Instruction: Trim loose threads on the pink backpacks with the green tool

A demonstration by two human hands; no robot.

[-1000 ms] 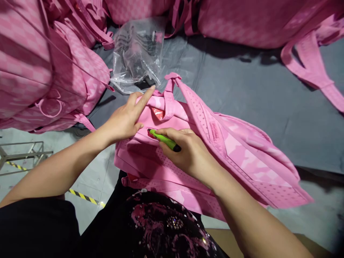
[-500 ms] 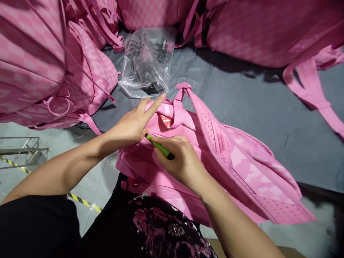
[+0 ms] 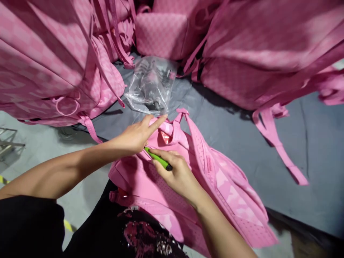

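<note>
A pink camouflage backpack (image 3: 228, 193) lies across my lap and the grey table (image 3: 317, 150), back panel up. My left hand (image 3: 138, 134) rests on its top edge beside the carry handle (image 3: 179, 116), fingers stretched out and pressing the fabric flat. My right hand (image 3: 176, 173) is closed round a green tool with a black end (image 3: 158, 159), whose tip touches the backpack just below my left hand. A red patch (image 3: 164, 137) shows in the fabric between the two hands.
Piles of pink checkered backpacks (image 3: 45, 68) crowd the left, back and right (image 3: 268, 50) of the table. A crumpled clear plastic bag (image 3: 152, 86) lies just beyond my left hand. A loose pink strap (image 3: 279, 148) trails over the grey surface at right.
The view has tilted up, so hands and backpack sit lower and smaller in frame. The green tool's tip has stayed pressed to the fabric beside my left hand.
</note>
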